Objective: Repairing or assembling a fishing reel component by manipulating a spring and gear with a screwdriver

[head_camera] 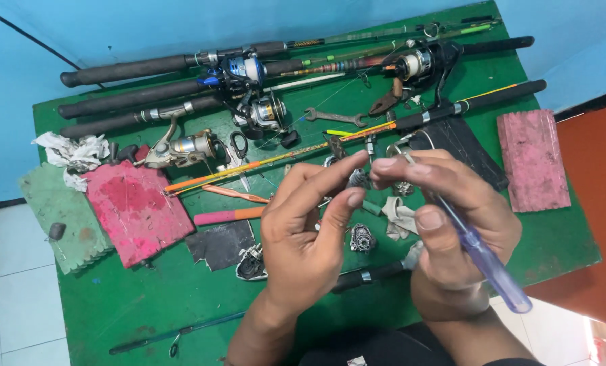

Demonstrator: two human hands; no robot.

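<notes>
Green paint covers the worktop (147, 298) where a person bends over scattered fishing tackle, seen from the head camera. The left hand (303, 230) is raised above the worktop, its grip pinched with thumb and forefinger on a small metal reel part (358, 179), held between both hands over the middle of the surface. The right hand (445, 217) meets it from the other side, its grip closed around a screwdriver with a clear purple handle (486, 264), fingertips touching the same part. Beneath the hands lie another small reel piece (362, 238) and a crumpled grey cloth (399, 217). Several fishing rods with dark handles (133, 98) lie along the far edge, spinning reels (181, 147) mounted among them, and an open-ended spanner (335, 116) rests near them. A pink foam block (137, 210) sits to the left, another pink block (533, 159) to the right, and an orange rod (249, 169) crosses the middle.
</notes>
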